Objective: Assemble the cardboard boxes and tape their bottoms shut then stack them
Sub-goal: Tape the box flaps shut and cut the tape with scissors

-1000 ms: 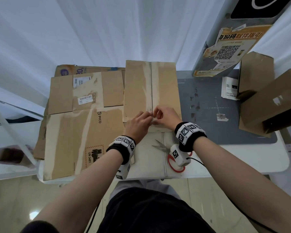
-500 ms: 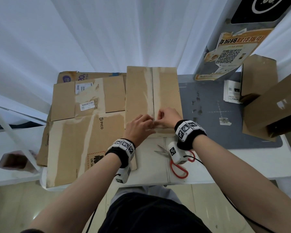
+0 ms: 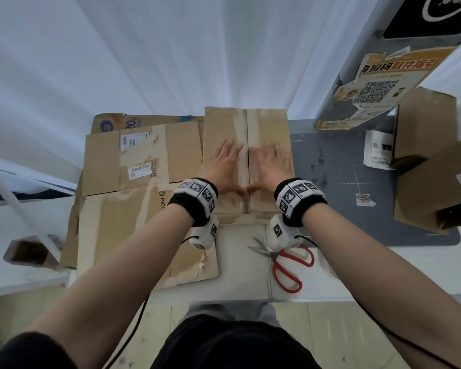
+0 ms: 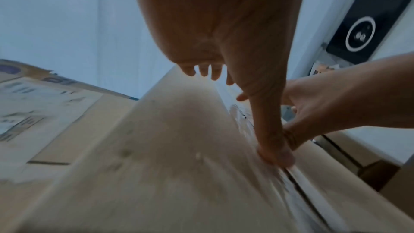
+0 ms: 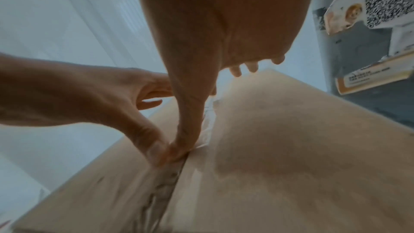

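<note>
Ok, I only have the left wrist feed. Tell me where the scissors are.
Observer: The red-handled scissors lie on the white table, nearer the person than the box, beside the right wrist.
Operator: Describe the right hand from above.
Observer: The right hand lies flat on the box, fingers spread, right of the seam. The left hand mirrors it.
Operator: Report other boxes.
Observer: Two brown boxes sit at the table's right end.

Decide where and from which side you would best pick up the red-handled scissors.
Grip the red-handled scissors by their loops from the near table edge: the loops point toward the person, the slightly parted blades point away-left, and they lie flat just below the right hand.
</note>
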The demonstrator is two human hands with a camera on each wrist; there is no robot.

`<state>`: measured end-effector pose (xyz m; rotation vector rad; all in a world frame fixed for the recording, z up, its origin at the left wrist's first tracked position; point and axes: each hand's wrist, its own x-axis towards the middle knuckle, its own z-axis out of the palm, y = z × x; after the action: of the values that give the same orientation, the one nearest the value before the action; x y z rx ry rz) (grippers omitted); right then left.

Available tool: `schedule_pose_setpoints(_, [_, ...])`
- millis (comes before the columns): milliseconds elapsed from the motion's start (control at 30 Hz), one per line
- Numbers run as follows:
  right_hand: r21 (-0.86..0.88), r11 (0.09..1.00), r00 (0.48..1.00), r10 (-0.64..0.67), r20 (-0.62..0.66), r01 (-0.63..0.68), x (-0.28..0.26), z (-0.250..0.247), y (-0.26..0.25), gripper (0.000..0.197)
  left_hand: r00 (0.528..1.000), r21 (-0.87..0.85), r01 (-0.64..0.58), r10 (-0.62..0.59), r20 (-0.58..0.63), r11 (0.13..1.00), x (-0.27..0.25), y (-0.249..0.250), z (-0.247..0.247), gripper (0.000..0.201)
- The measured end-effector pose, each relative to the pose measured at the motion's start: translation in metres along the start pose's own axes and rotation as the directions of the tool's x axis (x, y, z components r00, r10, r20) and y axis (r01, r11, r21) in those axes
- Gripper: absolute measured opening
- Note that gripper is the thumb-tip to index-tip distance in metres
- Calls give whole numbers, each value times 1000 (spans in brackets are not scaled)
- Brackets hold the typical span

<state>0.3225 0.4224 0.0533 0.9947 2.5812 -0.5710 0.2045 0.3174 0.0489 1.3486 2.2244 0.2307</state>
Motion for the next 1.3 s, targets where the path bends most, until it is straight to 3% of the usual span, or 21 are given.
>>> schedule_pose_setpoints(100, [-18, 1000, 998, 19, 65, -18, 9, 4, 3, 131, 995, 181, 17, -35, 95, 983, 13, -6, 6, 151])
schedule_pose_setpoints(200, [-39, 999, 999, 14, 49, -13, 14, 5, 2, 131, 997, 265, 12, -31, 67, 964, 17, -6, 2, 140])
schedule_pose_setpoints(333, [-65, 998, 1000, 13, 13, -12, 27, -13, 1, 113, 1000, 332, -10, 5, 14, 943, 29, -4, -12, 114])
schedule_pose_setpoints(500, [-102, 995, 999, 7, 34, -4, 51, -30, -2, 130, 999, 367, -44, 36, 31, 929, 55, 0, -24, 116])
schedule_pose_setpoints(733, [-121, 992, 999, -34, 30, 37, 89, -62, 0, 150, 999, 249, -43, 42, 9, 968, 101, -10, -57, 144])
schedule_pose_setpoints(933, [-118, 990, 972, -53, 230, 82, 101, -49, 3, 164, 981, 327, -45, -21, 195, 944, 116, -14, -46, 167])
schedule_pose_setpoints(1133, [-159, 980, 986, -93, 142, 115, 113, -50, 3, 162, 993, 333, -67, 31, 112, 941, 128, -25, -50, 163])
schedule_pose_setpoints(1300, [-205, 971, 991, -114, 75, 127, 130, -57, 4, 153, 996, 241, -63, 44, 82, 969, 141, -26, -58, 142])
